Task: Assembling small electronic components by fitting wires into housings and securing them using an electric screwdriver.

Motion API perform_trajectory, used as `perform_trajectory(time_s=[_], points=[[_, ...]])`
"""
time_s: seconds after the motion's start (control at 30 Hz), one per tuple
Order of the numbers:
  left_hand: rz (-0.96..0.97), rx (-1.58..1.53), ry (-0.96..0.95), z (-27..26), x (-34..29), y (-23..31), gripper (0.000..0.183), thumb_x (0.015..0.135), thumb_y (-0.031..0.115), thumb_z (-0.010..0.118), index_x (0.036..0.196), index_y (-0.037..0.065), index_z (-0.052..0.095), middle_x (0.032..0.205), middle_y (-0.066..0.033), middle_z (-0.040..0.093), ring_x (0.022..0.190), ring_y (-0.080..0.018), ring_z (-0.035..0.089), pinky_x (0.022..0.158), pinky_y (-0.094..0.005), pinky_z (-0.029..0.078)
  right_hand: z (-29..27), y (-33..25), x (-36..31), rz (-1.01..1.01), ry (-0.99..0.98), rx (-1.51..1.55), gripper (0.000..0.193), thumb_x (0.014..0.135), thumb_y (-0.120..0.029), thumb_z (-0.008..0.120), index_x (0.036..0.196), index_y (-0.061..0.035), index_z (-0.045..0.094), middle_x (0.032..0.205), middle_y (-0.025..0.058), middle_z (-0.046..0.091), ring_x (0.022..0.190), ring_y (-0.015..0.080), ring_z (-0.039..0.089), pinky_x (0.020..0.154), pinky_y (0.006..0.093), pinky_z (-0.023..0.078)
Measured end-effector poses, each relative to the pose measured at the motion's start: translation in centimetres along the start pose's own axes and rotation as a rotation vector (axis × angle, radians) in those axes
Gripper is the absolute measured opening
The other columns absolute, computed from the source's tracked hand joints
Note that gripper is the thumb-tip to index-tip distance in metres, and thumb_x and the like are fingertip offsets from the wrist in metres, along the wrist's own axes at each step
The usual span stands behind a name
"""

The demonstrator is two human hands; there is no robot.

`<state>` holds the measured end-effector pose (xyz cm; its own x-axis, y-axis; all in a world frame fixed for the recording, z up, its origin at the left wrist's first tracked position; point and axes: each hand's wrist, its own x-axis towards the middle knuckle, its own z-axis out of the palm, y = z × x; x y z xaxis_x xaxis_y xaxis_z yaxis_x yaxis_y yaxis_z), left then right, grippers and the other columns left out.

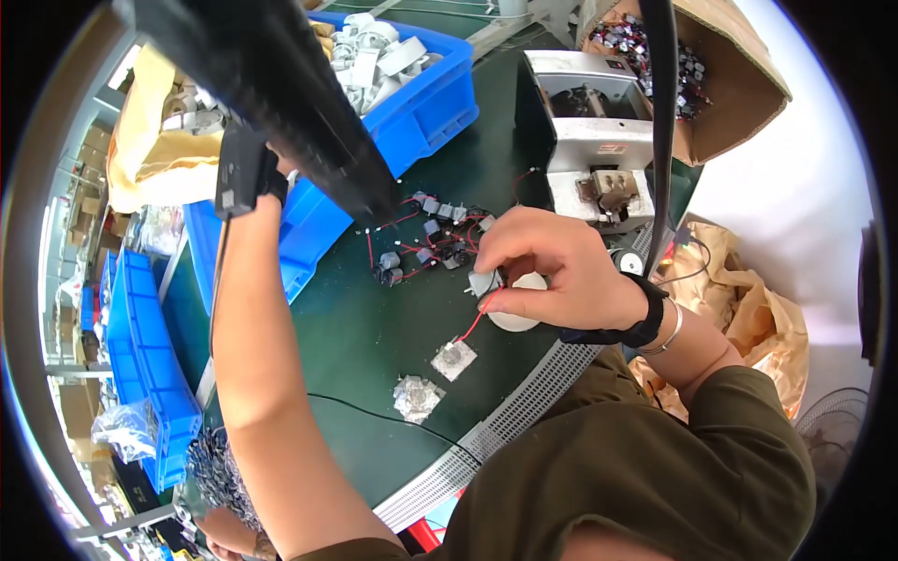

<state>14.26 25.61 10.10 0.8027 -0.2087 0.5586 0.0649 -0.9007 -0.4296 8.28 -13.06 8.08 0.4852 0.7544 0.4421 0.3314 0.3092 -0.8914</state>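
Observation:
My right hand (561,266) is closed in a pinch on a small grey motor (485,281) above the green tabletop. From it a red wire (475,325) runs down to a silvery square piece (455,359), though I cannot tell whether they join. A similar crumpled silvery piece (418,399) lies nearer me. Beneath my right hand a round white part (517,316) shows partly. Several small motors (432,234) with red and black wires lie in a loose pile beyond. My left hand (283,168) reaches toward the blue bin (426,117); a black bar and a wrist device hide its fingers.
White plastic parts (374,56) fill the blue bin. A grey bench machine (599,131) stands back right, beside a cardboard box (739,93) of small motors. The thick black bar (309,103) crosses overhead. Another person's hand (229,533) is at lower left.

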Motion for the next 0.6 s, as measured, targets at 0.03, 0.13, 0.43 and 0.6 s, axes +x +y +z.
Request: perform_trajectory(time_s=[0.03, 0.13, 0.43, 0.6], points=[[0.018, -0.025, 0.01, 0.1, 1.3, 1.6, 0.059, 0.075, 0.046, 0.066, 0.109, -0.002, 0.06, 0.11, -0.0241, 0.06, 0.101, -0.0378, 0.057, 0.091, -0.0446, 0.041, -0.6, 0.0, -0.4, 0.024, 0.03, -0.014, 0.028, 0.073, 0.0, 0.074, 0.098, -0.0024, 0.062, 0.099, 0.0077, 0.056, 0.085, 0.0119, 0.057, 0.066, 0.0212, 0.052], [-0.048, -0.25, -0.033, -3.1, 1.7, 1.3, 0.05, 0.078, 0.032, 0.063, 0.114, 0.0, 0.054, 0.112, -0.0199, 0.058, 0.102, -0.0337, 0.056, 0.089, -0.0419, 0.042, -1.5, -0.2, -1.5, 0.052, 0.074, -0.006, 0.029, 0.072, -0.002, 0.075, 0.099, -0.0031, 0.062, 0.099, 0.0074, 0.056, 0.084, 0.0117, 0.058, 0.065, 0.0209, 0.052], [-0.61, -1.455, -0.065, -14.8, -9.7, 10.8, 0.055, 0.074, 0.007, 0.069, 0.124, 0.004, 0.045, 0.12, -0.0148, 0.052, 0.106, -0.0213, 0.053, 0.089, -0.0334, 0.045, -4.5, -0.6, -4.3, 0.001, 0.212, 0.043, 0.033, 0.074, 0.007, 0.069, 0.103, 0.0012, 0.057, 0.105, 0.0084, 0.053, 0.094, 0.0119, 0.052, 0.077, 0.0222, 0.047], [-0.491, -1.903, 0.083, -13.7, -11.4, 23.1, 0.059, 0.064, -0.001, 0.072, 0.112, 0.009, 0.039, 0.122, -0.0168, 0.047, 0.109, -0.0257, 0.052, 0.092, -0.0377, 0.044, -4.4, -0.4, -3.2, 0.181, 0.21, 0.163, 0.03, 0.077, 0.007, 0.066, 0.106, 0.0031, 0.055, 0.107, 0.0071, 0.054, 0.091, 0.0116, 0.056, 0.08, 0.0242, 0.049]])
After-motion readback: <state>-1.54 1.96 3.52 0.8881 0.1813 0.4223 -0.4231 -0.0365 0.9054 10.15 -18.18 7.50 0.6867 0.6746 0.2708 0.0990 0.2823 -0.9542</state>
